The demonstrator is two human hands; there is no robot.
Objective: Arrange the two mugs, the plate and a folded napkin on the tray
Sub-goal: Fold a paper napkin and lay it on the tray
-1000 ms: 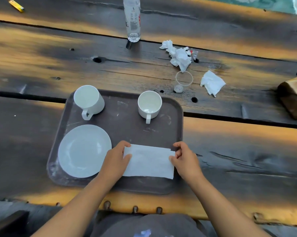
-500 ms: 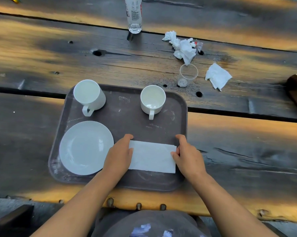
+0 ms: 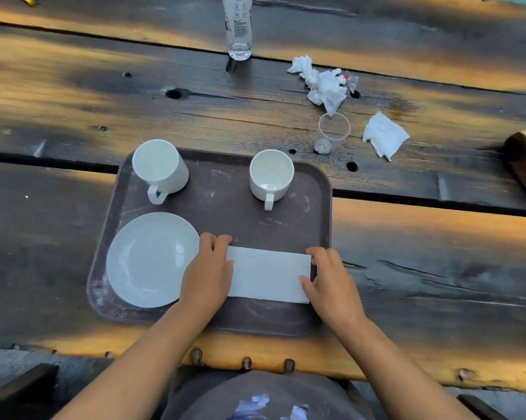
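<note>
A brown tray (image 3: pixel 225 213) lies on the wooden table. At its back stand two white mugs, one on the left (image 3: pixel 160 168) and one on the right (image 3: pixel 270 174), handles toward me. A white plate (image 3: pixel 152 259) fills the front left. The folded white napkin (image 3: pixel 269 274) lies flat at the front right, beside the plate. My left hand (image 3: pixel 207 268) holds the napkin's left end, fingers curled over its far corner. My right hand (image 3: pixel 331 280) holds the right end, thumb on top.
Beyond the tray are a clear plastic cup (image 3: pixel 331 134), crumpled tissues (image 3: pixel 322 83), another tissue (image 3: pixel 384 134) and a plastic bottle (image 3: pixel 239 28). A wooden block (image 3: pixel 525 159) sits at the right edge. Gaps run between the table's planks.
The napkin's layers now lie flush where a lower layer stuck out on the right before. Both hands stay at its ends. Mugs and plate have not moved.
</note>
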